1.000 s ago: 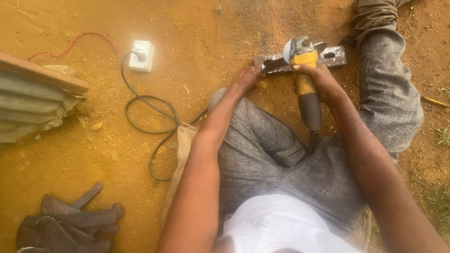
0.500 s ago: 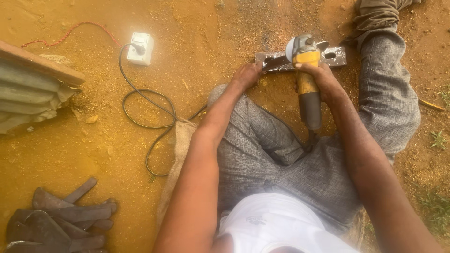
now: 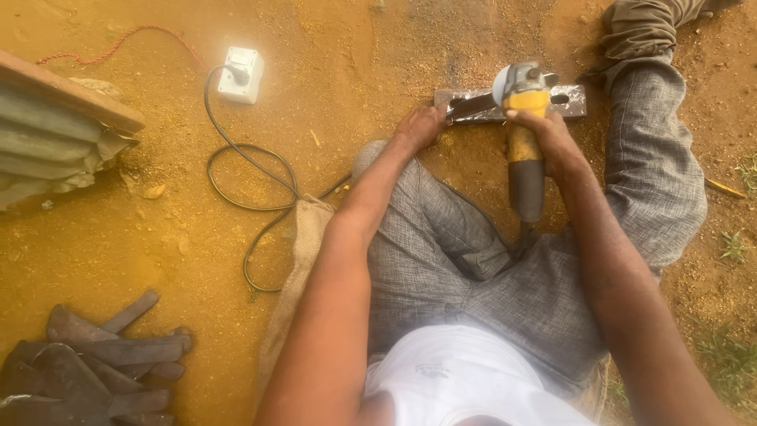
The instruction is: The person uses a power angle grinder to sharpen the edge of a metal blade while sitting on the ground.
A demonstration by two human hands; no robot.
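Observation:
I sit on sandy yellow ground with my legs apart. A flat grey metal bar (image 3: 568, 101) with a slot lies across the dirt in front of me. My left hand (image 3: 419, 128) presses down on the bar's left end. My right hand (image 3: 544, 138) grips a yellow and black angle grinder (image 3: 524, 150), whose disc end rests on the middle of the bar. The grinder's black cord (image 3: 252, 170) loops across the ground to a white socket box (image 3: 240, 75).
A pile of dark metal blades (image 3: 87, 363) lies at the lower left. Corrugated sheets under a wooden plank (image 3: 55, 126) stand at the left edge. A red cord (image 3: 118, 43) runs from the socket. A burlap sack (image 3: 296, 276) lies under my left leg. Grass (image 3: 733, 363) grows at the right.
The view has shifted slightly; the socket box and the sheets sit a little lower in the frame. Both hands keep the same hold on the bar and the grinder.

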